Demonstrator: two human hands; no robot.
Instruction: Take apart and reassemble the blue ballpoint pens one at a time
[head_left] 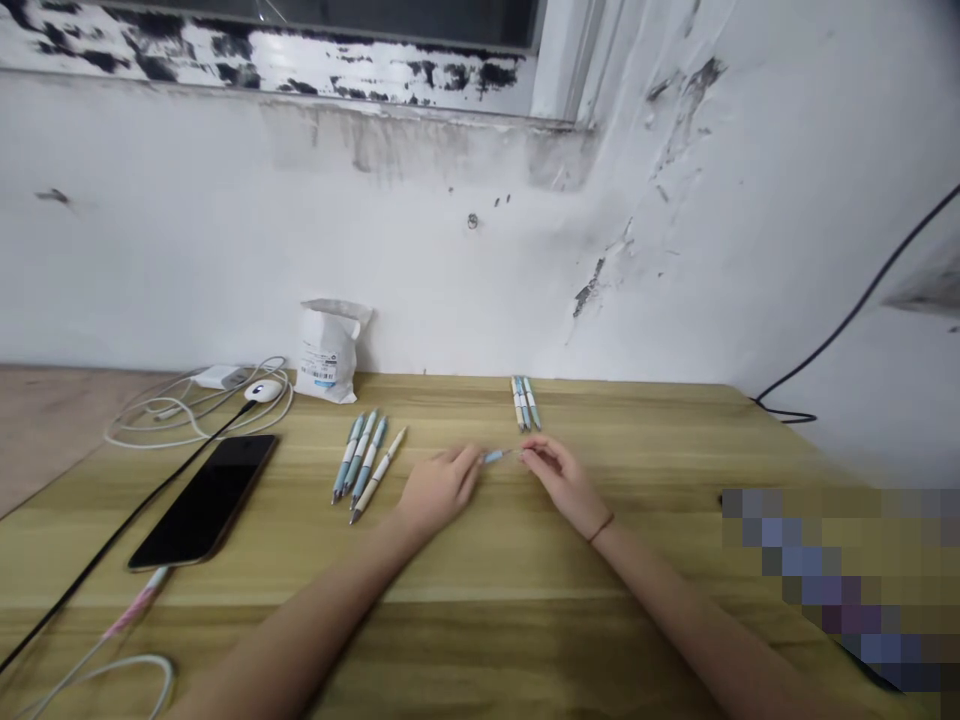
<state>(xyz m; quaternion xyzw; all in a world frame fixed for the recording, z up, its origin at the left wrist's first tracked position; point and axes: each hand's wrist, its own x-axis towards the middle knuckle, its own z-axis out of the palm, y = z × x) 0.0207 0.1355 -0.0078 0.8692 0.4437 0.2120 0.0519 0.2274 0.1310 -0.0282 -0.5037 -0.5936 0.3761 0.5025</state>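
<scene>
Over the middle of the table, my left hand (pixel 442 488) is closed around a light blue pen part (pixel 493 456), whose end sticks out past the fingertips. My right hand (pixel 566 488) pinches a thin, pale rod (pixel 513 452) in line with that part. Motion blur and the fingers hide whether the two pieces are joined. Left of my left hand lie several pens (pixel 367 460), blue-green ones and a cream one (pixel 379 476). Just beyond my right hand, a small row of pens (pixel 526 403) lies side by side.
A black phone (pixel 206 500) with a cable plugged in lies at the left. Behind it are a white charger (pixel 219 377), coiled white cable (pixel 161 408) and a white oval device (pixel 262 391). A white packet (pixel 328 350) stands against the wall. A pixelated patch (pixel 855 590) covers the right side.
</scene>
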